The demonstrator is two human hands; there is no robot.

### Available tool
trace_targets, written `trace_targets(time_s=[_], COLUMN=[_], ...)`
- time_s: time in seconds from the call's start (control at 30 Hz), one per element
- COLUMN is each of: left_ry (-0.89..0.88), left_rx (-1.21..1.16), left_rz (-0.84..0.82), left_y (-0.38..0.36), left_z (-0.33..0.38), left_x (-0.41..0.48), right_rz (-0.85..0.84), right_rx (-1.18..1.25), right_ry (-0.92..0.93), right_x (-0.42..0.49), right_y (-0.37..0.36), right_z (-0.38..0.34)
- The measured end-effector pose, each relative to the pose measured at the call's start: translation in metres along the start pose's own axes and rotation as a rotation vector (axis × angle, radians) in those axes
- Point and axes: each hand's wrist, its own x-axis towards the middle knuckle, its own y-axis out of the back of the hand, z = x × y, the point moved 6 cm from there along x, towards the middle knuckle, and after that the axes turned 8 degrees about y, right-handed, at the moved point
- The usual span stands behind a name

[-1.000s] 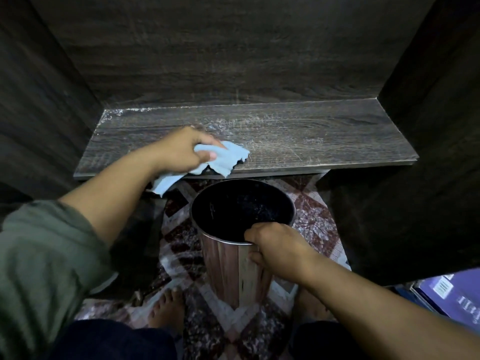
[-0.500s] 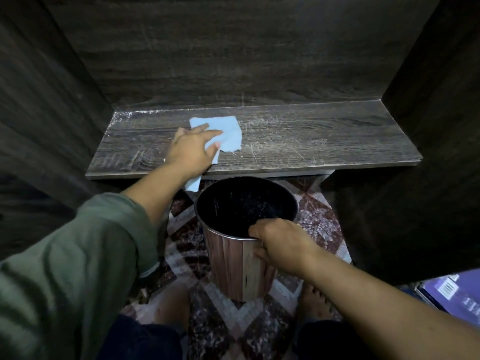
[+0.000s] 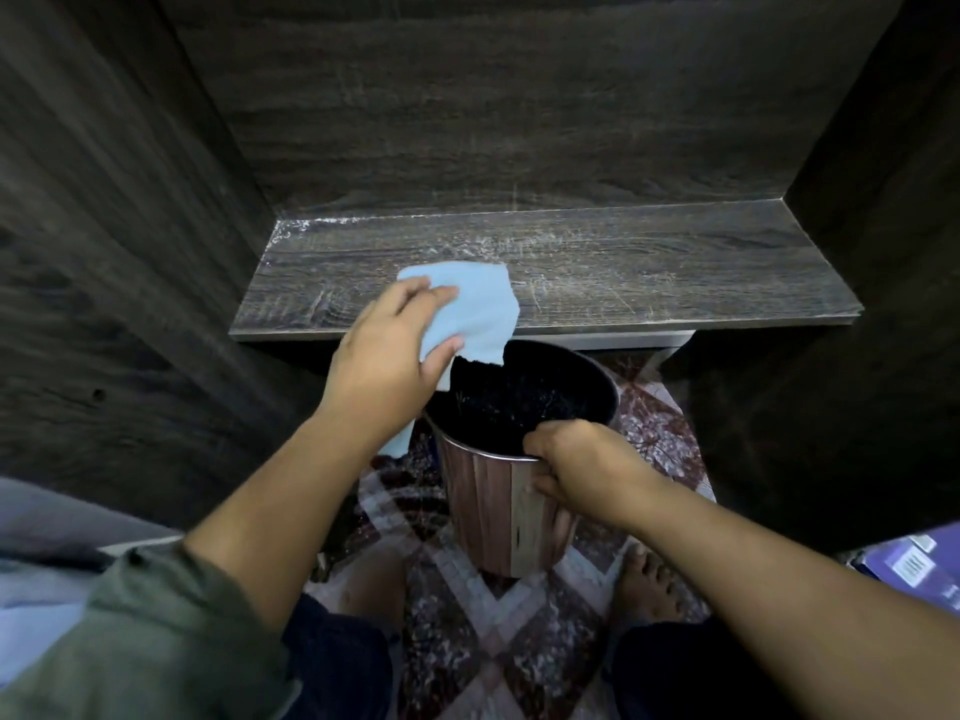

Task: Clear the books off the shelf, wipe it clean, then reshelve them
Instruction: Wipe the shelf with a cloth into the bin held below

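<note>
The main risk is that swept dust misses the bin (image 3: 498, 506). The cloth (image 3: 467, 304) reaches the shelf's (image 3: 649, 272) front edge toward the left part of the bin's mouth, so grit pushed off there could fall past the rim onto the patterned floor (image 3: 467, 615). A hard stroke could also drag the drooping cloth corner into the bin. In addition, pale dust (image 3: 467, 246) along the back edge and in the left rear corner looks likely to be missed by short strokes at the front.

The left hand (image 3: 387, 366) lies flat on the cloth with its fingers (image 3: 410, 298) straight and close together, pressing rather than pinching. The cloth spreads out to the right of them, overhangs the shelf's front edge, and a tail hangs below the palm. The right hand (image 3: 576, 465) grips the bin's near rim with its fingers curled round it, holding the bin just under the shelf edge. A purple book (image 3: 914, 563) lies on the floor, well apart to the right.
</note>
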Motion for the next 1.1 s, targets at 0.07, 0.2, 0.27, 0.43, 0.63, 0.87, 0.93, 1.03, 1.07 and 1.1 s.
trace_targets(time_s=[0.07,0.2,0.27,0.43,0.63,0.87,0.93,1.03,1.07,1.1], left_ry=[-0.026,-0.03,-0.026,0.067,0.358,0.344,0.425,0.46,0.446,0.436], left_rx=[0.021,0.077,0.02,0.057,0.175,0.468,0.517,0.549,0.55,0.54], left_rz=[0.0,-0.312,-0.23,0.048,0.256,0.249,0.185,0.072,0.039,0.013], left_y=[-0.005,-0.038,-0.028,0.006,0.028,-0.001,-0.01,-0.011,-0.012,-0.013], left_z=[0.003,-0.01,-0.011,-0.041,-0.127,-0.158,-0.167,-0.173,-0.174,-0.175], left_x=[0.005,0.009,0.015,0.046,0.088,0.122,0.132,0.147,0.151,0.155], right_rz=[-0.004,-0.017,-0.028,-0.02,-0.001,-0.012,-0.025,-0.021,-0.015,-0.004], right_rx=[-0.006,-0.002,-0.008,0.0,-0.014,0.007,0.007,0.031,0.037,0.047], right_ry=[-0.005,-0.002,0.006,0.002,0.008,-0.008,-0.018,-0.02,-0.02,-0.02], right_x=[0.002,0.007,0.01,0.02,0.036,0.041,0.04,0.038,0.037,0.036], right_y=[0.0,-0.005,-0.005,-0.004,-0.004,-0.01,-0.013,-0.017,-0.018,-0.017], right_z=[-0.001,-0.002,-0.003,-0.005,-0.011,-0.012,-0.01,-0.008,-0.007,-0.006])
